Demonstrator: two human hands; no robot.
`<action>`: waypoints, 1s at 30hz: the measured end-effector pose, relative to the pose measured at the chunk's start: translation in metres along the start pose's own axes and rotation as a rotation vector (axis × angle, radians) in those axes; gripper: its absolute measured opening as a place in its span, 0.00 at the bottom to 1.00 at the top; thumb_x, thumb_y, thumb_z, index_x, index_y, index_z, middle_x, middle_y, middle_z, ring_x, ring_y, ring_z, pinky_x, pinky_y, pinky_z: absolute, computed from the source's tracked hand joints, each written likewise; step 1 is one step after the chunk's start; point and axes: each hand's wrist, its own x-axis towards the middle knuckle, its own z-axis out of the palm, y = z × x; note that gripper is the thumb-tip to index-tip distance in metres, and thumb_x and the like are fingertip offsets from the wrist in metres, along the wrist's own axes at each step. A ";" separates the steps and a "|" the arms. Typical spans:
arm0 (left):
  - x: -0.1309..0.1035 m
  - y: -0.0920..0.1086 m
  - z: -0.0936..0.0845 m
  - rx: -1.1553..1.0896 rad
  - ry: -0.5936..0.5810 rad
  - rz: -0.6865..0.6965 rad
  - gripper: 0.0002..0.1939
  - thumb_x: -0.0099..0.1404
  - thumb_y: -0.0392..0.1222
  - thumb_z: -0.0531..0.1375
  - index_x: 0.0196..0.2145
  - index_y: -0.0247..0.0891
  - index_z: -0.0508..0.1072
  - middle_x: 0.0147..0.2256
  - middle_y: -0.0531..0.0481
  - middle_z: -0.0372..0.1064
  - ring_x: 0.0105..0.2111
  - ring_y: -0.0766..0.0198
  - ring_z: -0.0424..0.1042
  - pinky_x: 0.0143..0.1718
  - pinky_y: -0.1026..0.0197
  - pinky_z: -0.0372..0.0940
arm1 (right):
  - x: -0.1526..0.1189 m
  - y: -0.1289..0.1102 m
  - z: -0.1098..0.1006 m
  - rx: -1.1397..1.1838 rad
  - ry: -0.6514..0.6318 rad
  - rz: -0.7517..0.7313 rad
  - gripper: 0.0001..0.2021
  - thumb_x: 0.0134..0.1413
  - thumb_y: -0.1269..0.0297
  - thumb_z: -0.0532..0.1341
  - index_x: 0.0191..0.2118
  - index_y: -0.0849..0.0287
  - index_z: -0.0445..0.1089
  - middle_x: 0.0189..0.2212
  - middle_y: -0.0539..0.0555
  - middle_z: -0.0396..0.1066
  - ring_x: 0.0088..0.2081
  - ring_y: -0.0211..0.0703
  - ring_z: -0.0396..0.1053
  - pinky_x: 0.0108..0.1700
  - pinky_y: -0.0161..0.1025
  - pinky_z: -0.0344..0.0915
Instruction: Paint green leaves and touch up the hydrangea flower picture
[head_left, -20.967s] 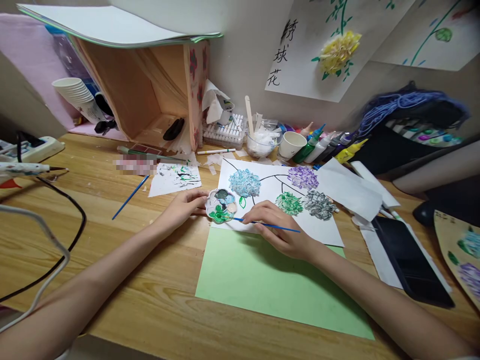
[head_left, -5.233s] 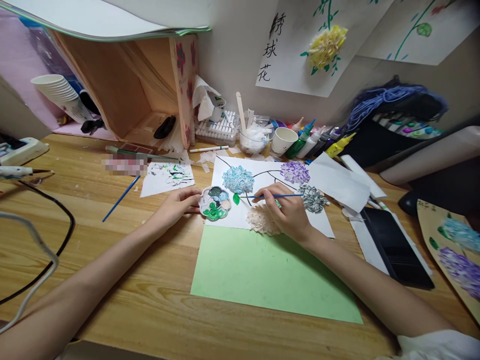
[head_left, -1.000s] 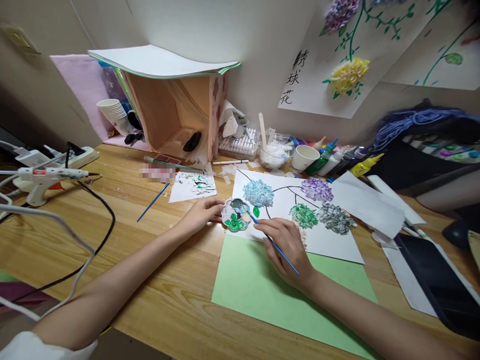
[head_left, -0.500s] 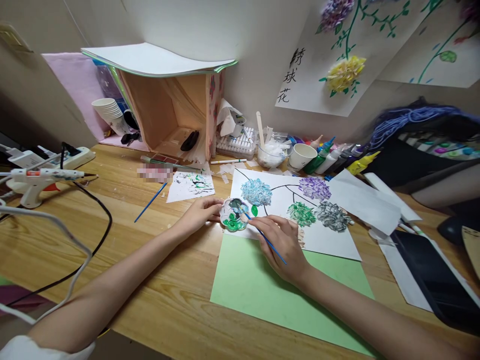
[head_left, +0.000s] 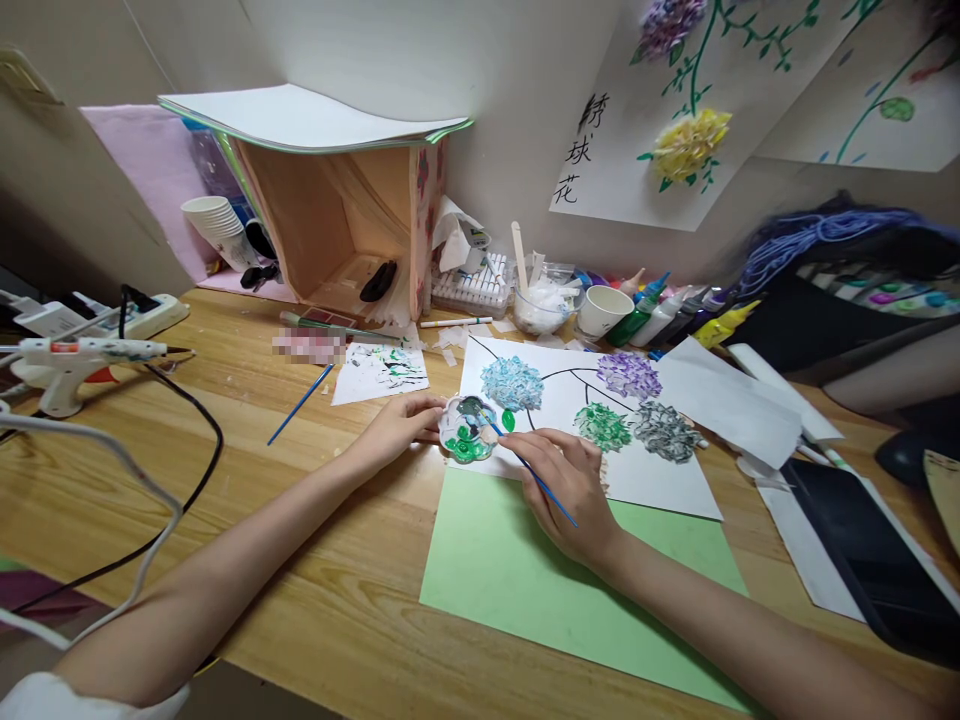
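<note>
My left hand (head_left: pixel 405 428) grips the left rim of a small flower-shaped paint palette (head_left: pixel 466 448) smeared with green, dark and white paint. Between the fingers of my right hand (head_left: pixel 566 485) is a thin blue paintbrush (head_left: pixel 551 493), its tip at the palette's right side. Under and beside both lies a white sheet (head_left: pixel 645 490) with black stems, a painted green leaf (head_left: pixel 508 420) and textured flower heads: light blue (head_left: pixel 512 383), purple (head_left: pixel 630 377), green (head_left: pixel 604 428) and grey (head_left: pixel 665 432). Part of a beige one is hidden behind my right hand. Green paper (head_left: pixel 525 590) lies beneath.
At left are a hot glue gun (head_left: pixel 67 365) with cables and another blue brush (head_left: pixel 300 404). Behind stand an open box (head_left: pixel 330 220), a paper cup (head_left: pixel 602 312), a plastic bowl (head_left: pixel 541 308) and paint bottles (head_left: pixel 637 315). A black phone (head_left: pixel 862 550) lies at right.
The paintbrush has shifted very slightly within the palette, its handle end moving a little to the right. My left hand keeps its hold on the palette.
</note>
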 end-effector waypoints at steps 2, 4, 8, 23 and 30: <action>0.001 -0.001 -0.001 0.003 -0.003 0.001 0.14 0.46 0.42 0.69 0.31 0.33 0.75 0.30 0.50 0.75 0.26 0.68 0.72 0.33 0.63 0.68 | 0.000 0.000 0.000 -0.002 -0.002 0.007 0.14 0.62 0.73 0.52 0.51 0.55 0.64 0.43 0.52 0.77 0.46 0.46 0.66 0.46 0.44 0.52; 0.001 -0.002 -0.001 0.008 -0.003 0.001 0.14 0.47 0.42 0.69 0.31 0.33 0.75 0.30 0.50 0.75 0.27 0.68 0.72 0.34 0.62 0.68 | 0.000 0.000 0.001 -0.003 -0.014 0.012 0.15 0.62 0.73 0.52 0.51 0.54 0.64 0.43 0.51 0.77 0.46 0.46 0.66 0.46 0.44 0.52; 0.000 -0.001 -0.001 0.019 -0.005 0.005 0.14 0.48 0.42 0.68 0.32 0.33 0.75 0.31 0.49 0.75 0.28 0.67 0.72 0.35 0.62 0.68 | -0.001 0.001 0.002 -0.003 -0.028 0.001 0.15 0.62 0.73 0.52 0.52 0.53 0.64 0.44 0.51 0.77 0.46 0.46 0.66 0.47 0.44 0.52; -0.001 -0.001 -0.002 0.032 0.014 -0.001 0.16 0.47 0.44 0.69 0.32 0.34 0.75 0.32 0.49 0.76 0.28 0.67 0.73 0.34 0.63 0.69 | -0.001 0.004 -0.009 0.090 0.053 0.002 0.16 0.59 0.74 0.51 0.50 0.52 0.64 0.40 0.50 0.77 0.44 0.47 0.67 0.44 0.45 0.53; -0.001 0.001 -0.003 0.058 0.019 0.003 0.19 0.45 0.47 0.70 0.33 0.34 0.75 0.32 0.48 0.76 0.29 0.64 0.75 0.36 0.61 0.69 | -0.004 0.025 -0.019 0.062 0.242 0.083 0.11 0.52 0.74 0.51 0.38 0.51 0.65 0.31 0.50 0.74 0.39 0.49 0.66 0.44 0.48 0.54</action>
